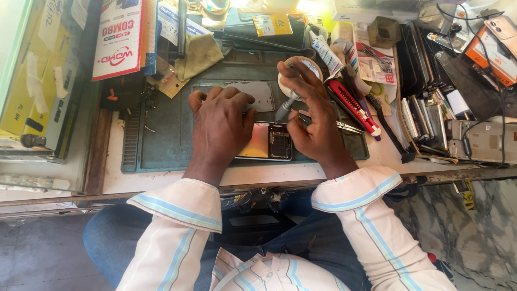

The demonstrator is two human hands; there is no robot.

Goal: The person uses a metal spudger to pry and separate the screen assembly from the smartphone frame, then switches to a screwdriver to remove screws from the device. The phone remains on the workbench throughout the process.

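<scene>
at the middle of the grey work mat (161, 140), the left hand (221, 126) presses flat, fingers spread, on an opened smartphone (272, 141). at its 2 o'clock the right hand (312, 116) has fingers closed on a small screwdriver (285, 106). a red utility knife (355, 108) lies at 3 o'clock.

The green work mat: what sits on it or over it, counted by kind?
Bare hands: 2, left hand and right hand
Opened black phone: 1
Grey metal back panel: 1
Grey-handled screwdriver: 1
Steel tweezers: 1
Total: 6
</scene>
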